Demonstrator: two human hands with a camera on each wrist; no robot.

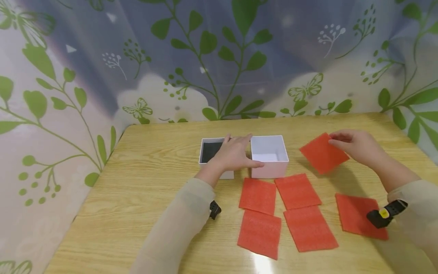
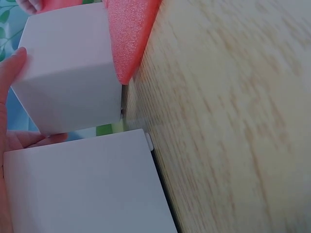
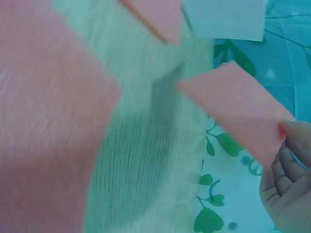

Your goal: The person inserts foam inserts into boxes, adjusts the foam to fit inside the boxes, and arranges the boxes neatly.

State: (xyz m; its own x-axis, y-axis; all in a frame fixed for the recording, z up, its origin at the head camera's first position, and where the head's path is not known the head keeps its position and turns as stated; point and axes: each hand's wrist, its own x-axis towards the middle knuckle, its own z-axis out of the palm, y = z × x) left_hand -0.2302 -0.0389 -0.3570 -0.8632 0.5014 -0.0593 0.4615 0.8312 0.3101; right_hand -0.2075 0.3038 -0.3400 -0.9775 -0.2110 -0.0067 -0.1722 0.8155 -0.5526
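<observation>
My left hand grips the near-left corner of an open white box, its thumb over the front and its fingers in the gap between two boxes. In the left wrist view, the thumb lies on that white box. Just left of it stands a second white box with dark material inside, partly hidden by the hand. At the right, my right hand pinches a red felt-like square by one corner, above the table. The right wrist view shows the same square, tilted.
Several red squares lie flat in front of the right box, among them one nearest the box. Another red square lies apart under the right wrist. A patterned curtain hangs behind the wooden table.
</observation>
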